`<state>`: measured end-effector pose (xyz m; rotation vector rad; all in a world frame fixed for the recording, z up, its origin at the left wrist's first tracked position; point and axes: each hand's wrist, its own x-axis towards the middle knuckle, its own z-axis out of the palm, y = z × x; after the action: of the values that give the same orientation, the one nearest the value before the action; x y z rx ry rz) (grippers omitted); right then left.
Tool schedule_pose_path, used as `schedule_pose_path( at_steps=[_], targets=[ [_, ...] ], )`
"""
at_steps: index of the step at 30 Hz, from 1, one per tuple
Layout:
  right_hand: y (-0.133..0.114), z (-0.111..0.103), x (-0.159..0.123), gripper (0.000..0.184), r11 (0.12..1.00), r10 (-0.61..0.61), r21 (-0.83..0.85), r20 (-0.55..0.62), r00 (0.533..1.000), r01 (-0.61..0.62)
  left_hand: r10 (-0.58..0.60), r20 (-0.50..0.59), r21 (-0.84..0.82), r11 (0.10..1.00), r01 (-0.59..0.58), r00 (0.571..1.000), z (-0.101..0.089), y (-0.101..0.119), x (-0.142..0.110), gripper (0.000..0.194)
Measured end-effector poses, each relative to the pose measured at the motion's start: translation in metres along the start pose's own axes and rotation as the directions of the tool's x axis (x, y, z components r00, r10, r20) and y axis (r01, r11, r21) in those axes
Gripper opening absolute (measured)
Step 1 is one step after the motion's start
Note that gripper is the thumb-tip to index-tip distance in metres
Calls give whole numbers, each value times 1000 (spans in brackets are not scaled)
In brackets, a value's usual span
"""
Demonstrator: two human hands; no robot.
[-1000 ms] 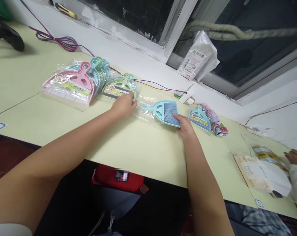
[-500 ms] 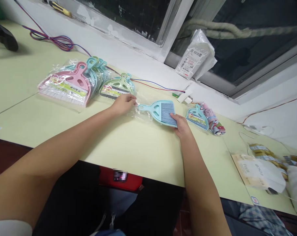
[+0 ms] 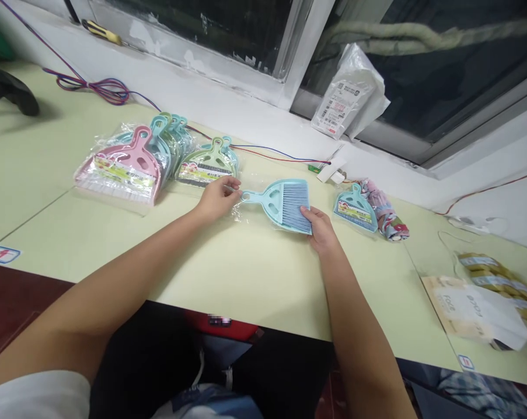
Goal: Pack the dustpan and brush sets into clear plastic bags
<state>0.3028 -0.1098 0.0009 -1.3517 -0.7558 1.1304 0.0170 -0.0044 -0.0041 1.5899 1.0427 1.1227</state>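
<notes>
A light-blue dustpan and brush set [image 3: 273, 203] lies across the middle, its bristles to the right and its looped handle to the left. My right hand [image 3: 320, 228] grips the bristle end, thumb on top of the bristles and fingers underneath. At the handle's tip my left hand [image 3: 220, 196] is closed in a pinch on a clear plastic bag [image 3: 238, 215]. Some of the film spreads around the handle; how far it reaches over the set is hard to see. Just behind my left hand stands a bagged green dustpan set [image 3: 211, 157].
Several bagged sets, a pink dustpan [image 3: 132, 157] foremost, stand at left. A bagged blue set [image 3: 355, 209] lies at right beside a patterned cloth bundle [image 3: 383, 212]. Wires [image 3: 272, 152] run along the wall. A paper package [image 3: 473, 308] lies far right.
The view has tilted slightly. My left fingers are a little closer to the handle's tip, while my right hand keeps its grip on the bristle end.
</notes>
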Motion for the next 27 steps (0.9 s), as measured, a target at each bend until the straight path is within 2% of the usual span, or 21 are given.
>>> schedule_pose_path(
  at_steps=[5, 11, 15, 22, 27],
  targets=[
    [-2, 3, -2, 43, 998, -53, 23, 13, 999, 53, 29, -49, -21, 999, -31, 998, 0, 0, 3, 30],
    [-3, 8, -8, 45, 995, -95, 11, 17, 995, 95, -19, -28, -232, 973, 12, 999, 4, 3, 3, 26],
    [-2, 12, -10, 47, 995, -105, 9, 41, 994, 104, -59, 20, -343, 937, 62, 998, 6, 6, 1, 28],
    [0, 19, -12, 49, 994, -109, 4, 64, 992, 108, -114, 120, -333, 931, 148, 986, 7, -5, 2, 39],
    [1, 21, -13, 46, 996, -91, 17, 87, 992, 90, -138, 154, -403, 895, 190, 978, 10, -11, 5, 39]
  ],
)
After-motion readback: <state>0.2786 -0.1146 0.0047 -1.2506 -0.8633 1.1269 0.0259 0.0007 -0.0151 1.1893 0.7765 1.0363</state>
